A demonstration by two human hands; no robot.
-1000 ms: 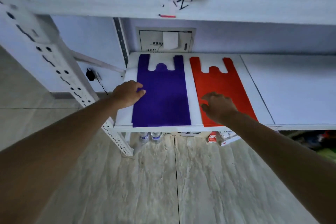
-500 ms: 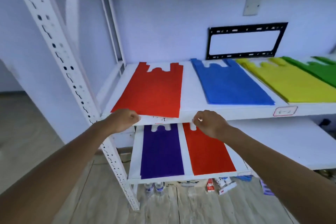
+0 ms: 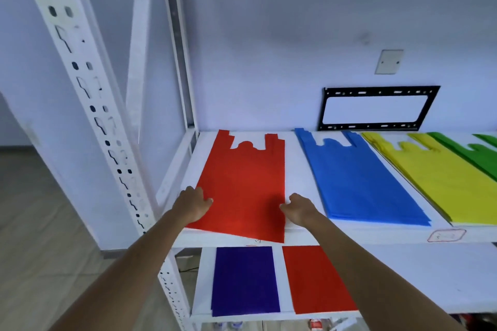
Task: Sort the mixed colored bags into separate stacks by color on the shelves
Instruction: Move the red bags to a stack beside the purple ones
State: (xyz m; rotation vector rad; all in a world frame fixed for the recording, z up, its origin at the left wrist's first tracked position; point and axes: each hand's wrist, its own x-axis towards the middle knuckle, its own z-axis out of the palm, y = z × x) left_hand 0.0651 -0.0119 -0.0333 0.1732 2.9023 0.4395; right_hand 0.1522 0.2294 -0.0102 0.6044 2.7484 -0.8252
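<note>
Left hand: the left hand (image 3: 194, 205) lies at the left edge of the red bag stack (image 3: 243, 188) on the upper shelf (image 3: 304, 183), near its front corner; the thumb reaches onto the red cloth and the fingers are bent over the edge. Whether they pinch the cloth or only press on it I cannot tell.
Right hand: the right hand (image 3: 300, 211) sits at the right edge of the same stack, fingers loosely curled, thumb side touching the bag's border; a true pinch cannot be made out.
Red bag stack: flat on the upper shelf at its left end, handles toward the wall, slightly skewed so its front right corner hangs over the shelf lip.
Blue bags (image 3: 360, 180): just right of the red stack, apart from it, flat.
Yellow bags (image 3: 441, 183): right of the blue, edges nearly meeting.
Green bags (image 3: 473, 152): farthest right, partly cut off by the frame.
Lower shelf (image 3: 403, 277): a purple bag (image 3: 244, 279) and a second red bag (image 3: 317, 279) lie side by side with a narrow white gap between.
Upright (image 3: 88, 88): the perforated white post stands left of the shelves.
Wall: a black bracket frame (image 3: 379, 107) and a pale switch plate (image 3: 388, 61) above it.
</note>
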